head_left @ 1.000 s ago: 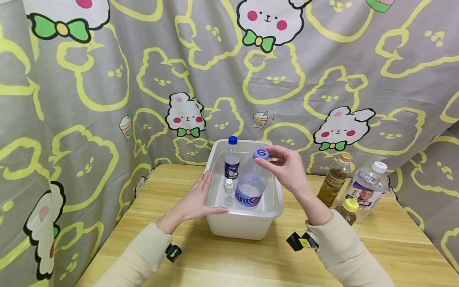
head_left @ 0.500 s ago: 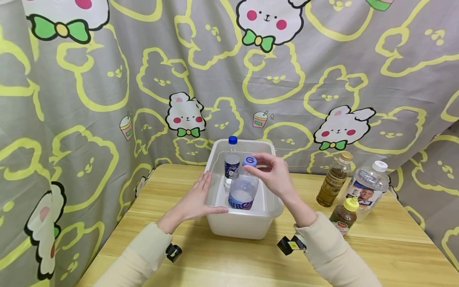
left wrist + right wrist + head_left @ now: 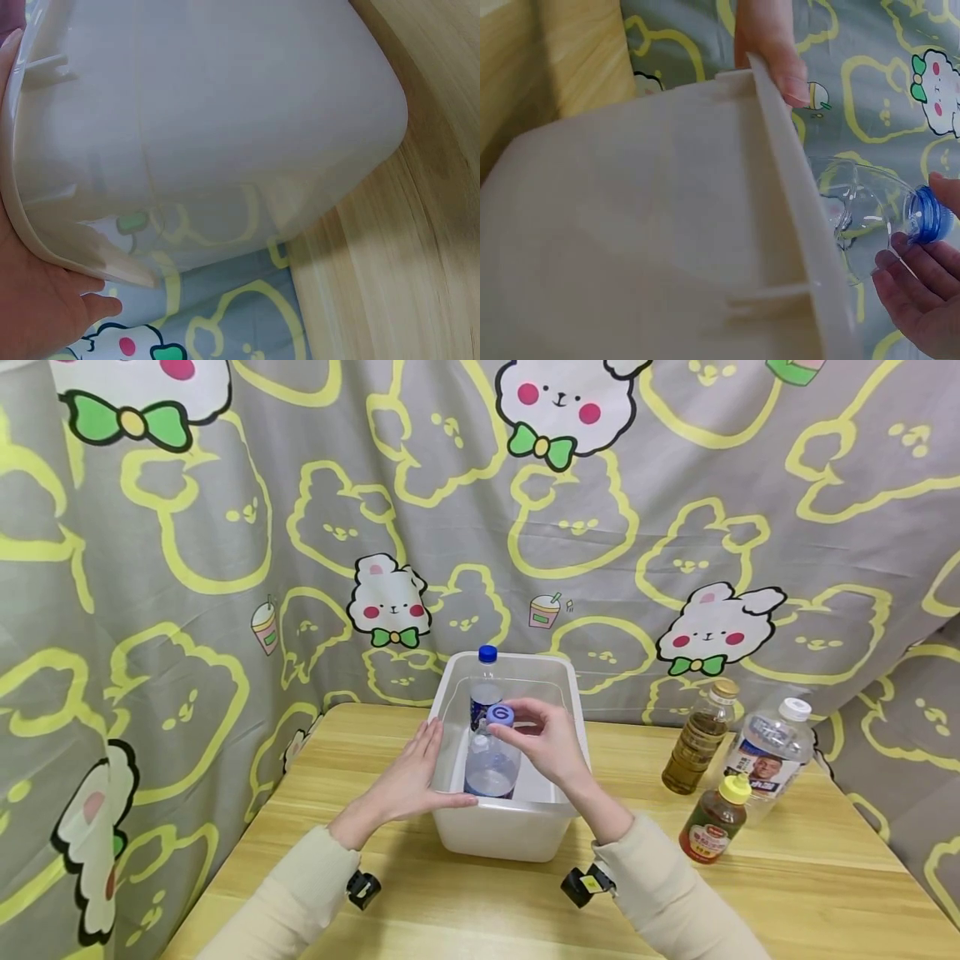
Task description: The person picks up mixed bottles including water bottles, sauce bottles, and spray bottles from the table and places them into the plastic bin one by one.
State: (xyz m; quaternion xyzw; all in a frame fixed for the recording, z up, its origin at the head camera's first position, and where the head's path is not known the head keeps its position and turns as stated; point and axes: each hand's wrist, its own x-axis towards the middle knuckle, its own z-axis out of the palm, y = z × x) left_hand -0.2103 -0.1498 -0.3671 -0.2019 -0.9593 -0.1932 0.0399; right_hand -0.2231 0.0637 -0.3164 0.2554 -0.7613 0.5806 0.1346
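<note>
A white plastic bin (image 3: 502, 837) stands on the table. My left hand (image 3: 401, 785) rests on its left and front rim, fingers straight and thumb spread. With thumb and fingertips, my right hand (image 3: 547, 739) pinches the purple-blue cap of a large clear bottle (image 3: 491, 772), whose lower part is inside the bin near the front left. In the right wrist view the bottle's neck and cap (image 3: 930, 214) show beyond the rim. A blue-capped bottle with a dark blue label (image 3: 487, 672) stands behind it in the bin. A small white-capped bottle is mostly hidden.
Right of the bin on the wooden table (image 3: 465, 910) stand a golden-capped oil bottle (image 3: 693, 743), a large clear bottle with a white cap (image 3: 772, 747) and a yellow-capped sauce bottle (image 3: 714, 822). A patterned grey curtain (image 3: 480, 527) hangs behind and beside the table.
My right hand has moved the large bottle left and lower within the bin, so it now covers the small bottle. The sauce bottle has come out from behind the right sleeve. My left hand stays put.
</note>
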